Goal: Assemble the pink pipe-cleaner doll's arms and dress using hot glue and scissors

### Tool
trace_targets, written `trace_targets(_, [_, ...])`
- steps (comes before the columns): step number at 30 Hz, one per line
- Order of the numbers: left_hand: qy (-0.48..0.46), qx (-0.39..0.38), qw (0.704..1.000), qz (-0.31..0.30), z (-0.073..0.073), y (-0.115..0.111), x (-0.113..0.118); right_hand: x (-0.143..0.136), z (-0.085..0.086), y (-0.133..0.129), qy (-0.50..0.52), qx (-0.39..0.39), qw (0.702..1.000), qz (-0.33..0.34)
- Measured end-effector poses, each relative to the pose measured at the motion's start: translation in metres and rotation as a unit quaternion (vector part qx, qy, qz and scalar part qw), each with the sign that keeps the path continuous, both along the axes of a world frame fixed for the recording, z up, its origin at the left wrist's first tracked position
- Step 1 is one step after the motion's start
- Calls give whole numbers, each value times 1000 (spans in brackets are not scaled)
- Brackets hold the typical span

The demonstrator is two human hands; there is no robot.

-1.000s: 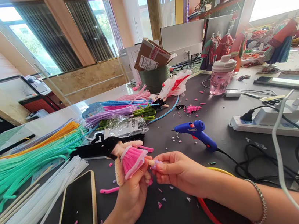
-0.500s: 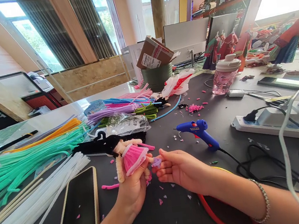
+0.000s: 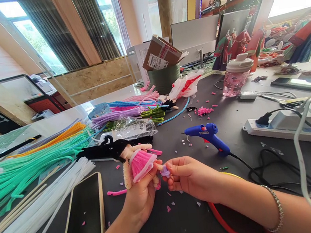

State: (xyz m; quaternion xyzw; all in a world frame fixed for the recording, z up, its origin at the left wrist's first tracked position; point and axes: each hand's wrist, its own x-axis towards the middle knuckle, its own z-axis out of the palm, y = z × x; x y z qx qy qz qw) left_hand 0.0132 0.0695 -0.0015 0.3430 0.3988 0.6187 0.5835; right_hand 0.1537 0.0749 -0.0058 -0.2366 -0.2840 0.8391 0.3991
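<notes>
A pipe-cleaner doll (image 3: 142,164) with black hair, cream limbs and a pink dress lies tilted in my left hand (image 3: 143,193). That hand is closed round the doll's lower body, below the skirt. At the end of one leg is a small lilac piece (image 3: 165,171), pinched by the thumb and fingertips of my right hand (image 3: 185,174). Whether the piece is fixed to the leg I cannot tell. A pink foot shows under the left fingers. To the right of the hands, a blue glue gun (image 3: 209,138) rests on the dark table.
Bundles of green (image 3: 42,155) and white pipe cleaners (image 3: 49,208) cover the left side, beside a phone (image 3: 81,215). Pink scraps (image 3: 203,111) lie farther back. A pink bottle (image 3: 236,76), a power strip (image 3: 290,126) and loose cables (image 3: 278,168) occupy the right.
My right fingers have curled in and closed more tightly on the lilac piece at the doll's leg. The left hand still holds the doll; the view has shifted slightly.
</notes>
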Motion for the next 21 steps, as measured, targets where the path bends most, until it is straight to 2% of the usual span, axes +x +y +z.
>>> trace_targets(14, [-15,-9,1000,11,1,3,0,-1,1,1,-45,-13,998,-47])
trace_targets(18, [-16,-2,1000,19,1,3,-1,-3,3,0,-102,25,992,-67])
trace_targets(21, [-10,16,1000,23,2,2,-1,-3,4,0,-175,85,975,-106])
